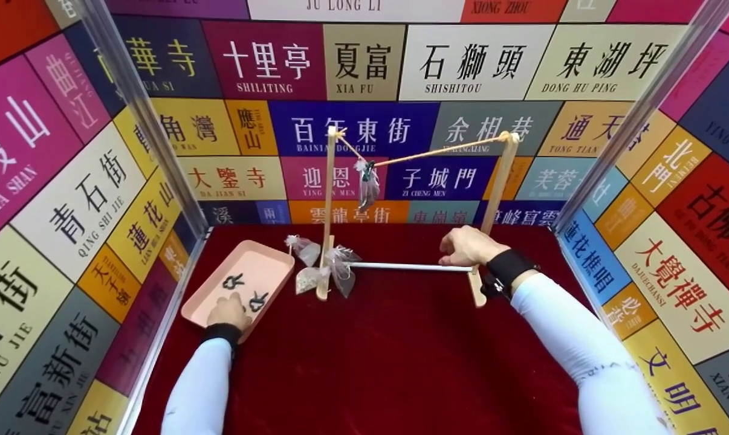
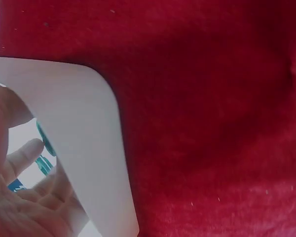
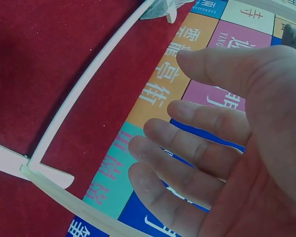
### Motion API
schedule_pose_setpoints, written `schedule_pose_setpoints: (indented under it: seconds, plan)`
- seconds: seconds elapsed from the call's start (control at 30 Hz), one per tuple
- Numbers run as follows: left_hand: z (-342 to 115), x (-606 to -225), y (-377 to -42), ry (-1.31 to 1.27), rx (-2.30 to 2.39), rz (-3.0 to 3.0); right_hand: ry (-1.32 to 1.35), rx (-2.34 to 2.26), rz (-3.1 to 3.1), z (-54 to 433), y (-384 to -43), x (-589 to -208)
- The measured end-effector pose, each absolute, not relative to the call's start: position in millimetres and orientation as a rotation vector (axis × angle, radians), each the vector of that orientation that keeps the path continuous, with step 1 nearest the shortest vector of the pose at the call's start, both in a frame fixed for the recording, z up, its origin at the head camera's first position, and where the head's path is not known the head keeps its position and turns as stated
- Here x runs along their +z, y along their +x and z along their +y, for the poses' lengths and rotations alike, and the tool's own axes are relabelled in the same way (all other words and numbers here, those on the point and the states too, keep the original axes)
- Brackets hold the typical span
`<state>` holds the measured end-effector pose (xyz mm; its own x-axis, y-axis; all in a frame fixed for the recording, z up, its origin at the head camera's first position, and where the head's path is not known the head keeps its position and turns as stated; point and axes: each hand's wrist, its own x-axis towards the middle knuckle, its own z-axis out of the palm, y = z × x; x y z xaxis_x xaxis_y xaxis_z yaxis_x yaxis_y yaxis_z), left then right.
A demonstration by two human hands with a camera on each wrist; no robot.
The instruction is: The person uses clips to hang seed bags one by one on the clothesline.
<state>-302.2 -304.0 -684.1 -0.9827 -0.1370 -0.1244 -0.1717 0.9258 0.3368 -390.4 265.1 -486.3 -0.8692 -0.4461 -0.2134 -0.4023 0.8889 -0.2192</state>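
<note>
My left hand (image 1: 228,312) is over the pink tray (image 1: 266,252), its fingers down inside it beside a dark green twisted piece (image 1: 257,301). A second such piece (image 1: 233,281) lies farther back in the tray. In the left wrist view the fingers are spread apart near green shapes, partly hidden by the tray wall (image 2: 96,143). My right hand (image 1: 472,246) hovers by the right post of a wooden frame (image 1: 500,181), fingers relaxed and nothing in them. From the frame's sagging string (image 1: 443,151) hangs a small sheer bag (image 1: 369,186), with something dark green at its neck.
Several filled sheer bags (image 1: 342,275) sit around the left post (image 1: 329,199). A white rod (image 1: 410,266) joins the two posts low down. Red cloth (image 1: 388,356) covers the table. Panels printed with signs (image 1: 364,60) wall in the back and sides.
</note>
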Motion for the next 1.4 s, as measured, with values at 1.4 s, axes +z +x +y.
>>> schedule_pose_setpoints:
  seconds: [1.4]
  plan:
    - [-198,-598,-324,-0.193,1.444,2.986,-0.750,-0.264,2.910,232,-361,-510]
